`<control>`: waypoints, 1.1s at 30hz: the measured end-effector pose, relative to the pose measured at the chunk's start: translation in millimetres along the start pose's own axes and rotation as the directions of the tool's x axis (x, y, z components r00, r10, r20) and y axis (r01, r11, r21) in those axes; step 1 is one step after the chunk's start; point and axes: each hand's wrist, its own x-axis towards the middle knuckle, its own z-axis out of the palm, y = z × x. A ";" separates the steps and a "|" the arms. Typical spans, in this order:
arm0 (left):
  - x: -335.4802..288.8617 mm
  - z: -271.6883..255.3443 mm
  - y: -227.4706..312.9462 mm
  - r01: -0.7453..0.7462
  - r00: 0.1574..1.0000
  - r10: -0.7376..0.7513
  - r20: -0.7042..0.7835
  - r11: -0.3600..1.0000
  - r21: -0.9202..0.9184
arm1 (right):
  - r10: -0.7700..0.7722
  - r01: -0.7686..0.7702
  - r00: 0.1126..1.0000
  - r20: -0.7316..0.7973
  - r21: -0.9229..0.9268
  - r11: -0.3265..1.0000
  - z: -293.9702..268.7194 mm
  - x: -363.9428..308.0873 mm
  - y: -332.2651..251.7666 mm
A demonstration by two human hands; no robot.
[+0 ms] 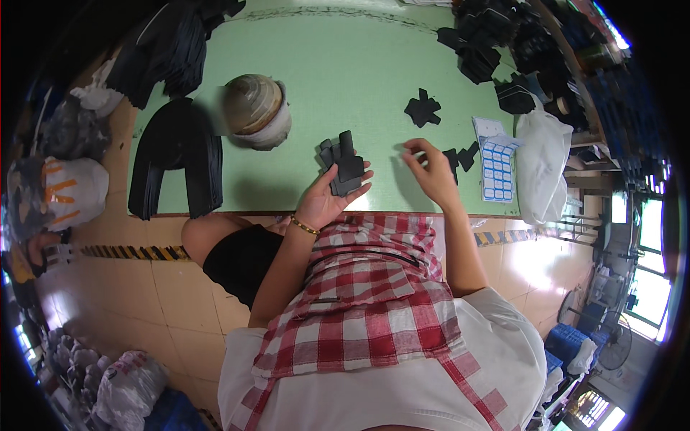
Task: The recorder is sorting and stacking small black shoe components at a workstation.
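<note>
My left hand (327, 197) is palm up above the near edge of the green table, fingers closed around several flat black cut-out pieces (350, 168) with stubby arms. The pieces overlap in a small fanned stack on the palm and fingers. To the right, my right hand (431, 171) hovers over the table, fingers half bent and apart, and no piece shows in it. Beside its fingers lie loose black pieces (467, 156), partly hidden behind the hand. Another black cut-out piece (422, 108) lies farther up the table.
A rounded pot-like container (269, 129) with a brownish top stands left on the table (345, 65). Left of it lies a stack of black U-shaped pieces (176, 144). At right are a blue-and-white card (496, 169), a white plastic bag (543, 161) and black piles (478, 61).
</note>
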 end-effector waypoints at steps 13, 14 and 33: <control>1.8 2.2 -0.5 -0.012 1.000 0.012 -0.019 1.000 -0.028 | -0.103 -0.071 0.962 -0.251 -0.600 0.797 22.5 -12.0 68.4; 1.5 2.4 -0.4 -0.012 1.000 0.012 -0.021 1.000 -0.026 | -0.114 -0.036 0.968 -0.224 -0.572 0.820 27.4 -9.6 61.7; -1.7 6.2 -2.8 -0.029 0.992 0.033 -0.119 0.999 0.039 | -0.174 0.100 0.962 -0.210 -0.322 0.941 16.9 -2.9 45.4</control>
